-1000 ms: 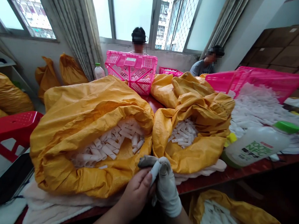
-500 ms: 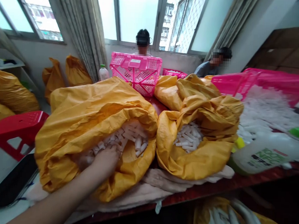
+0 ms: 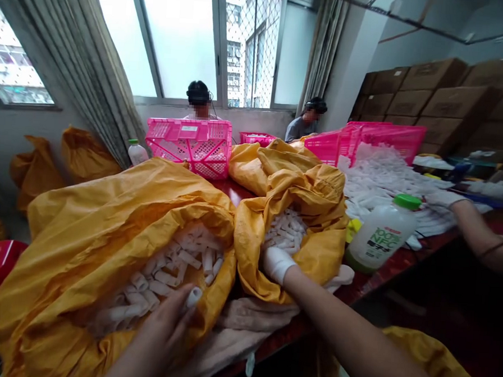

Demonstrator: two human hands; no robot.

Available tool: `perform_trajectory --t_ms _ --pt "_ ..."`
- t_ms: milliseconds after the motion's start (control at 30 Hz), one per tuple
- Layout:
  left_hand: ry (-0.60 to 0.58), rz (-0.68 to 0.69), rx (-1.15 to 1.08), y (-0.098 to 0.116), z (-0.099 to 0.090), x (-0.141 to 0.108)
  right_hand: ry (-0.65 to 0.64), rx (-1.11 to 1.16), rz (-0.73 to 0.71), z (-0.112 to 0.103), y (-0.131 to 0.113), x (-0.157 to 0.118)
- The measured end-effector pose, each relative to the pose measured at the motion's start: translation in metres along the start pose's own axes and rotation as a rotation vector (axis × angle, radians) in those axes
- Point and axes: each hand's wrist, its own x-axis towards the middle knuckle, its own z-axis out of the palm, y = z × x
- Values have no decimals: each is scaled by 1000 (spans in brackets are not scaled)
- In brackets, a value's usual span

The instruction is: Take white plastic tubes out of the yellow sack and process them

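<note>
One white roll (image 3: 193, 297) in the left hand (image 3: 169, 325).

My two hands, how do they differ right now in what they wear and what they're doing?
The left hand is bare, while the right hand wears a white glove.
The left hand holds a short white tube in plain view; the right hand's fingers are hidden, so its grip can't be told.
The left hand is by the mouth of the larger yellow sack, the right hand inside the smaller yellow sack.
Both are at sacks holding white tubes.
</note>
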Motion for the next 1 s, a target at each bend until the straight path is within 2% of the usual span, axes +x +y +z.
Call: perform_trajectory --t_ms 67,100,200,267,333,433,533,667,800,900,967,1000 --pt "-47 -10 -100 16 8 -14 28 88 10 -11 3 -19" --pt "-69 -2 -150 25 11 -20 55 204 17 -18 0 -29" --pt "-138 70 -304 49 20 -26 145 899 50 -27 -27 -60" --pt "-173 108 -401 60 24 -25 128 1357 96 -20 -53 -76" --pt "-190 113 -494 66 26 -24 77 1540 115 -6 -77 -87" --pt "-184 49 -652 68 28 -22 98 1488 -18 18 -94 -97" --pt "-211 -94 -970 71 30 -23 91 1476 -132 34 -93 -104" --pt "-441 -235 -1534 79 36 -22 31 1721 -99 42 -91 -110" --pt "-639 -193 -1888 78 48 -23 25 1721 -177 46 -94 -112" --pt "-734 -278 -1950 77 56 -25 -58 1687 -197 52 -93 -113" --pt "-665 -321 -1796 81 55 -26 -113 1571 -195 52 -90 -118" --pt "-599 -288 -1632 85 50 -26 -89 1499 -186 49 -86 -122"
